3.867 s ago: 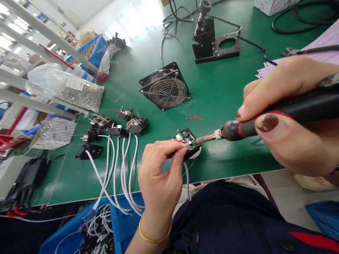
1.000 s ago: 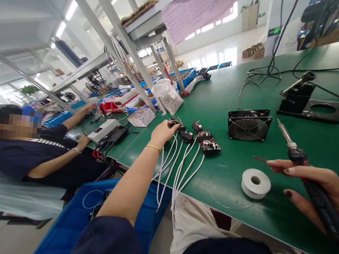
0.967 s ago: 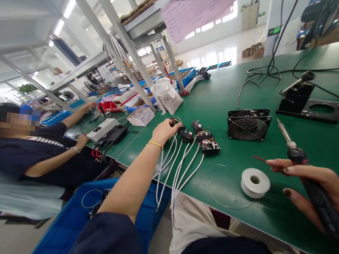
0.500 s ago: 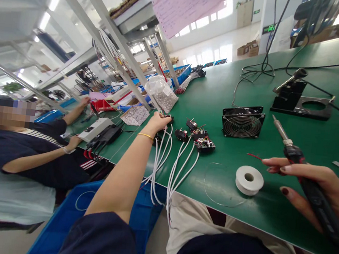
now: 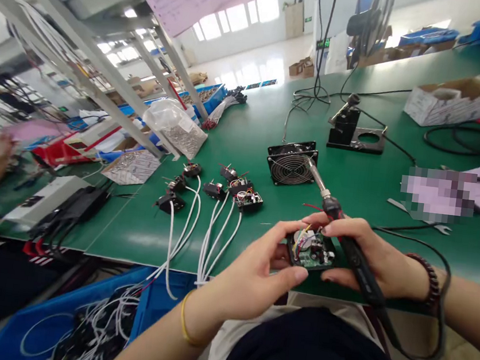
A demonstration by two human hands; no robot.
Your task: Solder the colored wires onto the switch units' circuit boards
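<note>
My left hand [image 5: 255, 274] grips a small open black case with a green circuit board [image 5: 315, 259] and thin coloured wires inside, close to the table's front edge. A soldering iron [image 5: 354, 259] with a black handle lies in my right hand [image 5: 386, 269], its metal tip pointing up and away, in front of the fan. Fingers of the right hand also touch the board's right side. A thin red wire [image 5: 312, 206] sticks out by the right fingertips. The solder spool cannot be made out now.
Several black modules [image 5: 238, 191] with white cables lie left of my hands. Beyond stand a black fan [image 5: 291, 165] and a soldering iron stand [image 5: 345, 131]. A wrench [image 5: 418, 217] lies right. A blue bin [image 5: 28, 323] of cabled parts sits below; a co-worker's hand [image 5: 3, 147] is far left.
My left hand has come back from the modules at the left to the front of my body and now holds the circuit board case. My right hand brought the soldering iron inward to it.
</note>
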